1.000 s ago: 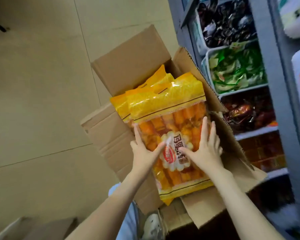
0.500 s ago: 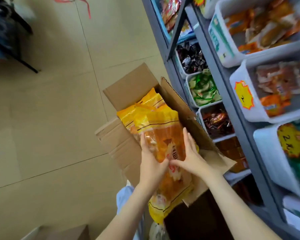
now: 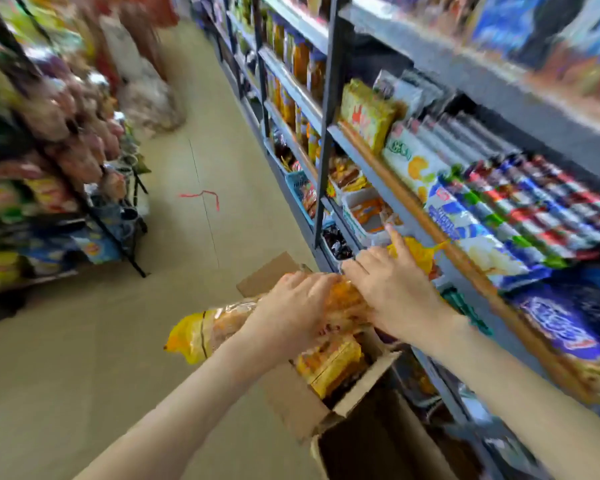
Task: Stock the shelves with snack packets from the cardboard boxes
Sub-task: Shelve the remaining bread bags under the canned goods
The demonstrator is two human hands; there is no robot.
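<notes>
The left hand (image 3: 291, 306) curls its fingers over the middle of the packet (image 3: 219, 327), which is held in the air above the box (image 3: 288, 393). Its yellow tail end is unsupported, so it could sag and slip from the grip. The right hand (image 3: 392, 292) clasps the far end, forefinger straight toward the shelf (image 3: 388, 174). The crowded stock there might get knocked off as the packet goes in. Counted: two hands, one packet lifted, one box, and spare packets (image 3: 329, 365) inside it, at least one, the blur hiding how many.
</notes>
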